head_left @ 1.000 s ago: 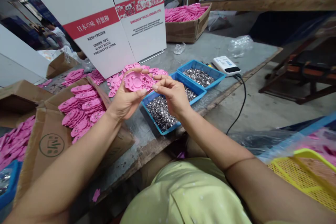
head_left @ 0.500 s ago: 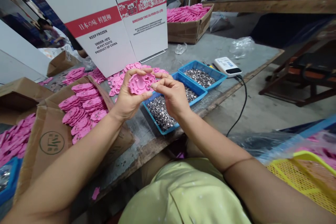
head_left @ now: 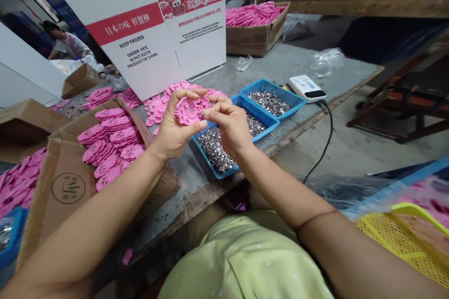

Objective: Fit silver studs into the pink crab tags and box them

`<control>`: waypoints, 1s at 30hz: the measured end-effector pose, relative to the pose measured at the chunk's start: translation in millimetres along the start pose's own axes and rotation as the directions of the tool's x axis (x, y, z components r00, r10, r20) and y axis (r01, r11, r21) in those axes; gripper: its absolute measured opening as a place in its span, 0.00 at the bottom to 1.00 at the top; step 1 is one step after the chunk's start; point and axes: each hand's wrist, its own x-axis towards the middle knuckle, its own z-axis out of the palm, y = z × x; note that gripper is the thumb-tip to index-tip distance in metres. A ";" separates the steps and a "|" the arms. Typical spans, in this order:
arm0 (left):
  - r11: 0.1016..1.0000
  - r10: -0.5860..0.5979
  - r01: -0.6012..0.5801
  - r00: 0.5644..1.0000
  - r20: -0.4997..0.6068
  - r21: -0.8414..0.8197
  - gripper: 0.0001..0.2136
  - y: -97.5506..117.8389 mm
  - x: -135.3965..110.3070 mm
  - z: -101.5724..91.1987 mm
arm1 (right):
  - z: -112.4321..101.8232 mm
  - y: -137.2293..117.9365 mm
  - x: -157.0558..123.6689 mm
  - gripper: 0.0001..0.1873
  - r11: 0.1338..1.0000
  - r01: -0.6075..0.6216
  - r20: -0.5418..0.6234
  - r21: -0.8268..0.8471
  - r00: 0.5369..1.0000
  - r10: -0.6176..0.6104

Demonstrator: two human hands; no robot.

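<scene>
My left hand (head_left: 176, 133) is closed around the rim of a pink moulded plastic piece (head_left: 191, 111), its hollow side with a round recess facing me. The thumb lies along the lower edge and the fingers curl over the top. My right hand (head_left: 229, 124) is closed in a pinch at the right edge of that piece. A tiny dark, shiny bit shows near its fingertips, but I cannot make out what they hold. Below the hands stands a blue tray (head_left: 217, 175) of small silvery metal parts. More pink pieces (head_left: 156, 108) lie in a loose heap behind my left hand.
On the left, an open cardboard box (head_left: 70, 163) holds stacked pink pieces. A tall white printed carton (head_left: 140, 51) stands behind the heap. A second blue tray (head_left: 296, 107) and a white device (head_left: 307, 88) with a cable sit right. Another person (head_left: 68, 42) is far left.
Both hands stay on the same pink piece, which has turned slightly. The whole view has shifted a little. The person in the background has an arm stretched out further.
</scene>
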 end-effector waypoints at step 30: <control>0.993 0.086 -0.086 0.996 0.008 0.082 0.25 -10.2 3.4 -6.4 | 11.0 16.7 -2.4 0.11 0.992 0.000 -0.036 0.125 0.999 0.004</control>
